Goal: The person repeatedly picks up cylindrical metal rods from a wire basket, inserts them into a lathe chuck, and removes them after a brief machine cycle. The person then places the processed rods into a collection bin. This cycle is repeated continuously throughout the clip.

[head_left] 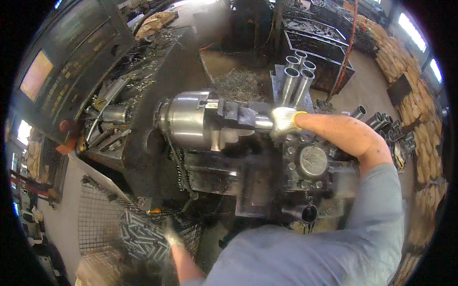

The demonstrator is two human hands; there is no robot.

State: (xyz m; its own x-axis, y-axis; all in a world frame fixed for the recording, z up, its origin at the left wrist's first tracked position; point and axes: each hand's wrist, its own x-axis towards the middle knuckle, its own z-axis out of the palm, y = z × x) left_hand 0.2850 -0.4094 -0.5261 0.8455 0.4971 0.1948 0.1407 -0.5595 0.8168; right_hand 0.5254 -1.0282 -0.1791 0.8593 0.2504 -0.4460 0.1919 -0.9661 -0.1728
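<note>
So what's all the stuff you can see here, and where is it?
Lathe chuck: one, shiny silver, centre, with dark jaws.
Metal tube in the chuck: one, silver, sticking out to the right.
Upright tubes: about four, silver, behind the chuck.
Stacked tubes: a pile, grey, far right.
Tool turret: one, dark with bolts, below the right forearm.
Control panel: one, black with an orange screen, upper left.
Wire basket: one, grey mesh, lower left, holding short silver pieces.
Metal shavings: a heap, grey, behind the chuck.
Sacks: many, tan, right wall.
Right hand: white glove, gripping the tube at the chuck.
Left hand: dark glove, blurred, over the basket pieces.
</note>
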